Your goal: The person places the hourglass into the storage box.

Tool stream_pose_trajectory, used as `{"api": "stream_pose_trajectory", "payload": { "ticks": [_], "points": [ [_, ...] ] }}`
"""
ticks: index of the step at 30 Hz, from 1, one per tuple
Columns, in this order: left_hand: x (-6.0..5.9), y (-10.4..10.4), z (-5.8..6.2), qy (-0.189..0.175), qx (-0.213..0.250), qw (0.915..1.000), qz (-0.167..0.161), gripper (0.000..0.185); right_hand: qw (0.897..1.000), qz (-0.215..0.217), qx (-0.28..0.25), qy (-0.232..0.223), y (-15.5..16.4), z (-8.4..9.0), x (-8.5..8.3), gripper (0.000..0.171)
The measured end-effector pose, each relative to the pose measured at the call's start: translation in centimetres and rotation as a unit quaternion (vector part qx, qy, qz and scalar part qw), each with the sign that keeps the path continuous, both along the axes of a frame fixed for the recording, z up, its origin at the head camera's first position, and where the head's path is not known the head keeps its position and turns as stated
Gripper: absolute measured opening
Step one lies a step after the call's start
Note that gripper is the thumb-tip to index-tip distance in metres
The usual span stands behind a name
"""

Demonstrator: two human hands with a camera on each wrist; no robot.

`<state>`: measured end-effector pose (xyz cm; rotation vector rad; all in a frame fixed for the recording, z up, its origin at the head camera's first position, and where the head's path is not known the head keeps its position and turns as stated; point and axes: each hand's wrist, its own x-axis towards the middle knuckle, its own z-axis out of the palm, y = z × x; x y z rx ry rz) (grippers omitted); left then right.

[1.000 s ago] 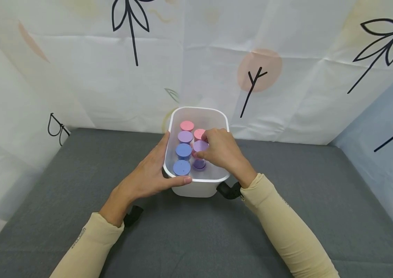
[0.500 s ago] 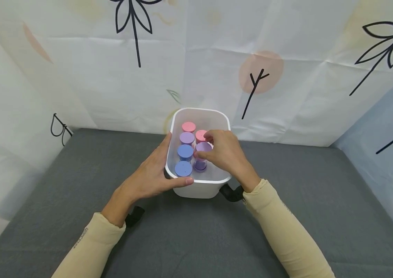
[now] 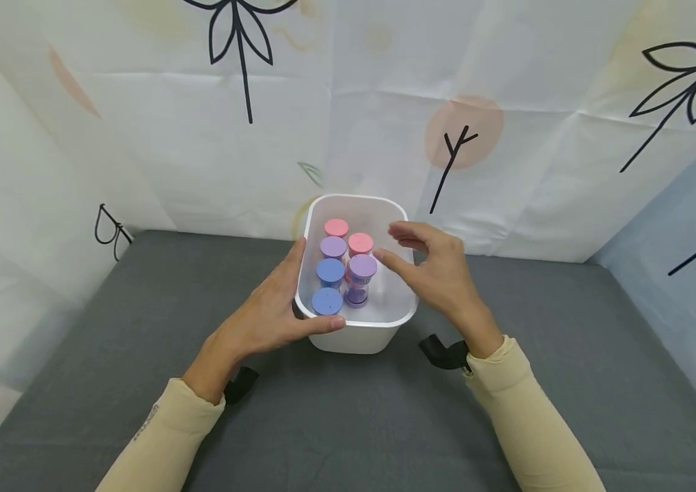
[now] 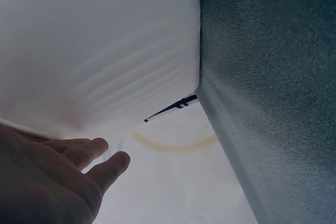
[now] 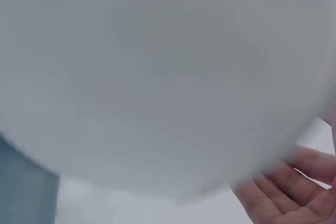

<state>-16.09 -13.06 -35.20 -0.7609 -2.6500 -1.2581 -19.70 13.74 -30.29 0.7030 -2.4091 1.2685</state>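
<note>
A white plastic bin (image 3: 360, 335) stands on the grey cloth and holds several capped containers: pink (image 3: 336, 227), pink (image 3: 360, 243), purple (image 3: 332, 247), blue (image 3: 330, 271), blue (image 3: 326, 301) and a taller purple one (image 3: 362, 267). My left hand (image 3: 268, 316) holds the bin's left wall, thumb on the near rim. My right hand (image 3: 436, 273) hovers open over the bin's right rim, holding nothing. The left wrist view shows the bin's wall (image 4: 100, 45) with my fingers (image 4: 89, 156) against it. In the right wrist view the bin (image 5: 157, 77) is a white blur, my fingertips (image 5: 294, 187) beside it.
The grey cloth surface (image 3: 108, 355) spreads to both sides and toward me. A white patterned curtain (image 3: 169, 137) stands close behind the bin, and a bluish sheet (image 3: 692, 273) closes the right side.
My right hand has let go of the taller purple container, which now stands in the bin, and has lifted away to the right with fingers spread. The left hand stays on the bin.
</note>
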Motion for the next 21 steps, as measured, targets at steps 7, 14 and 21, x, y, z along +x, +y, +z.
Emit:
{"api": "stream_pose_trajectory", "payload": {
  "ticks": [7,14,21],
  "points": [
    [0.4,-1.1,1.0,0.009,-0.091,0.9938,0.064,0.116,0.982,-0.111,0.077,0.132,5.9,-2.1,0.4,0.048],
    [-1.0,-4.7,1.0,0.081,-0.163,0.9704,0.159,0.086,0.958,-0.121,0.225,0.131,11.7,-4.4,0.3,0.064],
    [-2.2,-7.3,-1.4,0.088,-0.233,0.9458,0.208,0.083,0.949,-0.119,0.285,0.066,14.4,-6.2,0.0,0.072]
  ]
}}
